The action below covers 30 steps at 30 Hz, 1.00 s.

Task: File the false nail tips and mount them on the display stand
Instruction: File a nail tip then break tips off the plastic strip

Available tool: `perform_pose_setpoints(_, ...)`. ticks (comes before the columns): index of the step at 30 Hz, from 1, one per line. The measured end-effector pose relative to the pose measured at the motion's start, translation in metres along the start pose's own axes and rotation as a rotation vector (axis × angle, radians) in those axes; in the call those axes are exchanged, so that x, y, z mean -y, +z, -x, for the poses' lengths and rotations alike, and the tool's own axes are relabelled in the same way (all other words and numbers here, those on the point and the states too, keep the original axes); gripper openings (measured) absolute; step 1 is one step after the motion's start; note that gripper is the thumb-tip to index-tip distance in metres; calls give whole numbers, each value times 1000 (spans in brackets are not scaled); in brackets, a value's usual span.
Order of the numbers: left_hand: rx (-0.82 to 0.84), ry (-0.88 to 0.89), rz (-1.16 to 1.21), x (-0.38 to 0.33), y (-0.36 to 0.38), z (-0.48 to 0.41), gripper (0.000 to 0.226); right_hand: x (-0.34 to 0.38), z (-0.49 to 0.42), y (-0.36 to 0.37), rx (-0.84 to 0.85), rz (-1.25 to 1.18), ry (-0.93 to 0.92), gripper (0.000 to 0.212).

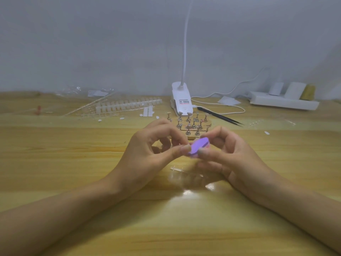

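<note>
Above the pale wooden table (73,154), the right hand (230,157) grips a small purple oval filing block (198,145) between thumb and curled fingers. The left hand (147,154) pinches thumb to forefinger at the block's left end; what it holds is too blurred to tell.

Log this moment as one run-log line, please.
phase: filing | right hand: holds file | left hand: fingertips pinched at file's end, held item unclear | stand: behind hands
</note>
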<state>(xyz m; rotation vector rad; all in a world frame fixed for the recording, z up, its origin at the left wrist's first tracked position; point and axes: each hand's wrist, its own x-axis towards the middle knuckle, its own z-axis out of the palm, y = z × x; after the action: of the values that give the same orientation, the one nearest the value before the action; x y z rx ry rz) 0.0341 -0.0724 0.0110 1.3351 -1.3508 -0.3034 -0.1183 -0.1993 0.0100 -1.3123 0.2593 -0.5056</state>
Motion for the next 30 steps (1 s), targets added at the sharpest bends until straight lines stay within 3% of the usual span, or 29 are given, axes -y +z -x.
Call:
perform_pose_setpoints(2, -5, 0, 6, 1, 0, 0, 7, 0, 0, -1, 2, 1, 13, 35)
perform_pose_setpoints(4, -8, 0, -3, 1, -1, 0, 8, -1, 1, 2, 121, 66, 12, 34)
perform_pose_setpoints(8, -19, -11, -2, 2, -1, 0, 7, -1, 0, -2, -31, -6, 9, 38)
perform_pose_setpoints(11, -11, -7, -13, 2, -1, 0, 9, -1, 1, 1, 127, 71, 29, 36)
perform_pose_setpoints(15, -15, -7, -4, 1, -1, 0, 11, 2, 1, 1, 0, -4, 30, 34)
perform_pose_setpoints(24, -7, -15, -3, 1, -1, 0, 10, 0, 3, 4, 96, 83, 8, 35)
perform_pose_setpoints(28, -15, -38, 12, 1, -1, 0, 7, 0, 2, 1, -23, 57, -14, 37)
perform_pose_setpoints(30, -11, -34, 3, 1, -1, 0, 8, -1, 3, 2, 82, 116, -10, 35)
